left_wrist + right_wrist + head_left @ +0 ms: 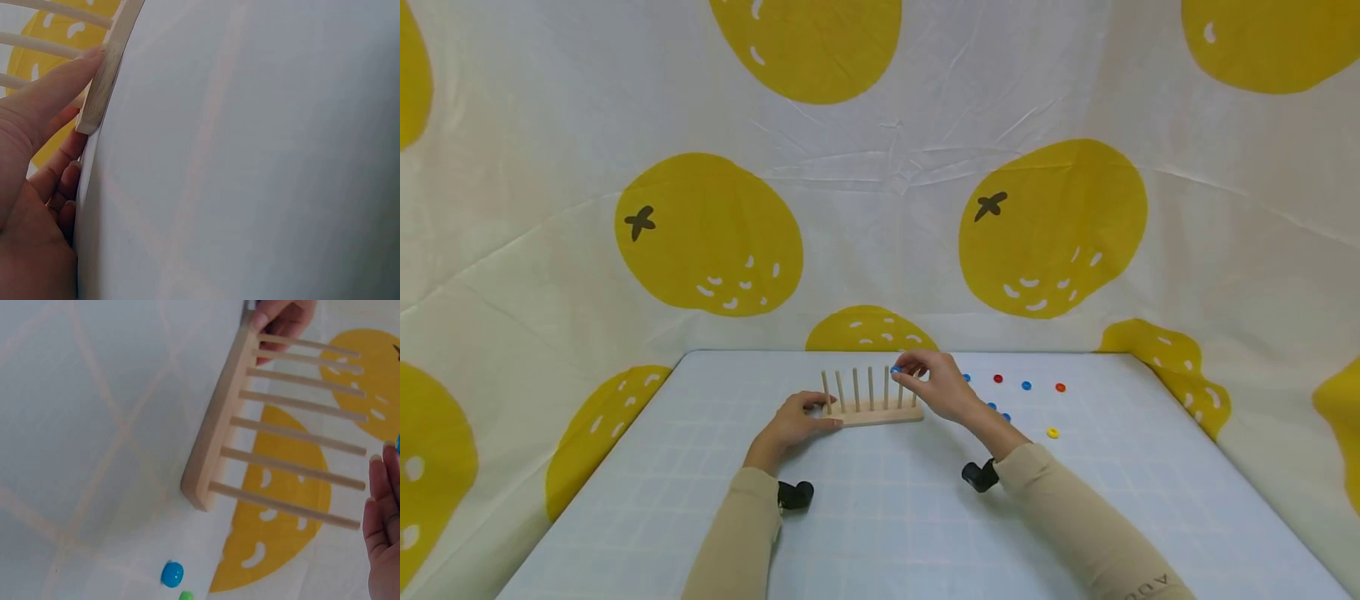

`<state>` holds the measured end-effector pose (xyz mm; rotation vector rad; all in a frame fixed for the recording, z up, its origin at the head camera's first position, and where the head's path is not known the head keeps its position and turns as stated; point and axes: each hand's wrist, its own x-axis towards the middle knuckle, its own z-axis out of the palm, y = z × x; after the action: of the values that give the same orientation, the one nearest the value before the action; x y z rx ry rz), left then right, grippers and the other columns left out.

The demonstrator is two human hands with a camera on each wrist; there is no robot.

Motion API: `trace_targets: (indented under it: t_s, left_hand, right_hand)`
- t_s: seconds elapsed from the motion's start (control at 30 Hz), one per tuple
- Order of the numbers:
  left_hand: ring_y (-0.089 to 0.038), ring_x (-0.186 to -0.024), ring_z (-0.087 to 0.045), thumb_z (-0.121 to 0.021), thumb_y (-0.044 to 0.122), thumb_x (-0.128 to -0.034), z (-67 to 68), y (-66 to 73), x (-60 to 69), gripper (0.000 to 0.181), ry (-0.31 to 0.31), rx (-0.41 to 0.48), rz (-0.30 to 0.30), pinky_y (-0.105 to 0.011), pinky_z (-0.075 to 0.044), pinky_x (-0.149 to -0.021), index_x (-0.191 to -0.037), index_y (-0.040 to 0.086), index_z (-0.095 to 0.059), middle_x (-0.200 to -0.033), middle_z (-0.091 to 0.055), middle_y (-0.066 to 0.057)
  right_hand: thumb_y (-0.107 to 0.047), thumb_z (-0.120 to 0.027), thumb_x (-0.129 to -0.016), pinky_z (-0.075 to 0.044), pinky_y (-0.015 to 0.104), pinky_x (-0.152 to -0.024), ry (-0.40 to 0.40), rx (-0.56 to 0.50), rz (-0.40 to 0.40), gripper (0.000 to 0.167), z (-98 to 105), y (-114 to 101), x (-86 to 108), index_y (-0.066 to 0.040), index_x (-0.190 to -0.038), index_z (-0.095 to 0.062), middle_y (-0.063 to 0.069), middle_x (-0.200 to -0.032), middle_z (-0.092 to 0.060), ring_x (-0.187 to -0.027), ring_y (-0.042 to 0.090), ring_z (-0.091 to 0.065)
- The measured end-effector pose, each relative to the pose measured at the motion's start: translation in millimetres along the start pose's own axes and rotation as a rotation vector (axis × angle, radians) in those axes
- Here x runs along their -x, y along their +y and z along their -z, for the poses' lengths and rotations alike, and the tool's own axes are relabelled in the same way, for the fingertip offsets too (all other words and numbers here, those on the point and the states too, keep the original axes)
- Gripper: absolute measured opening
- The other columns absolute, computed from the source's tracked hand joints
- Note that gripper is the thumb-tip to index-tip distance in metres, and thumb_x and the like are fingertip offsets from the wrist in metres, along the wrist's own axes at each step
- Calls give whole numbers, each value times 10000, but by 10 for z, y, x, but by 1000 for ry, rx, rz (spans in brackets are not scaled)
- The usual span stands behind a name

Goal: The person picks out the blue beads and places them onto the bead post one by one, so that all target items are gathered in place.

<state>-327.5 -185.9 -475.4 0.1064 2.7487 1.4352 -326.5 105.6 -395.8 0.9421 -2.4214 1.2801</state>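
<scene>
A pale wooden peg rack [880,414] with a row of several upright pegs stands on the table. At its left end my left hand [796,419] grips the base, thumb in front and fingers behind; the left wrist view shows the thumb pressed on the base's end [100,94]. Over the right part of the rack, my right hand [943,387] pinches a small blue bead [896,369] level with the peg tops. In the right wrist view the right hand [386,528] is beside the peg tips, and only a sliver of the bead shows at the frame's edge.
Right of the rack lie loose beads: a red bead [997,378], a blue bead [1026,385], an orange-red bead [1060,387], a yellow bead [1053,432] and more blue ones. A green bead [186,595] shows in the right wrist view. A fruit-printed curtain [880,208] hangs behind the table.
</scene>
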Motion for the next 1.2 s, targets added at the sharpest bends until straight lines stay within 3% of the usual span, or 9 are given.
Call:
trace_targets:
  t_s: [0.2, 0.33, 0.53, 0.67, 0.93, 1.2]
  left_hand:
    - [-369, -1274, -497, -899, 273, -790, -5, -15, -14, 461, -9, -4, -16, -588, -376, -1105, -1200, 129, -745, -1356, -601, -154]
    - [-361, -1273, -499, -896, 291, -794, 10, -10, -15, 466, -6, -10, -23, -582, -377, -1105, -1209, 142, -745, -1353, -605, -145]
    - [-352, -1271, -500, -892, 322, -794, 19, -23, -24, 467, -11, -18, -27, -578, -384, -1097, -1210, 169, -745, -1354, -607, -129]
    - [-365, -1258, -504, -893, 314, -789, 21, -39, -33, 467, -15, -28, -34, -596, -388, -1084, -1202, 157, -744, -1339, -610, -140]
    - [-365, -1257, -516, -894, 308, -789, 14, -79, -48, 462, -4, -45, -37, -598, -385, -1090, -1196, 154, -741, -1323, -617, -146]
    - [-357, -1267, -514, -892, 300, -790, 24, -76, -43, 447, -6, -40, -64, -578, -383, -1098, -1184, 148, -746, -1326, -623, -135]
  right_hand:
    - [-157, -721, -971, -531, 325, -792, -24, 2, 14, 133, -162, -69, -102, -57, -1059, -722, -5, -939, -720, -856, 134, -638]
    - [-155, -714, -976, -548, 406, -801, -53, 10, 40, 120, -273, -133, -195, -62, -1051, -727, 8, -939, -729, -857, 144, -646]
    - [-161, -705, -984, -533, 356, -812, -91, 21, 67, 115, -431, -222, -298, -78, -1060, -726, -10, -941, -712, -861, 121, -627]
    - [-141, -702, -984, -558, 443, -833, -101, 14, 95, 126, -517, -273, -353, -50, -1068, -718, 27, -957, -699, -875, 167, -624]
    - [-171, -688, -998, -524, 287, -806, -121, 94, 82, 158, -635, -342, -475, -63, -1108, -722, 33, -1042, -699, -983, 284, -643]
    - [-196, -686, -1001, -524, 289, -841, -123, 120, 55, 163, -727, -336, -600, -78, -1106, -725, 19, -1050, -698, -975, 195, -612]
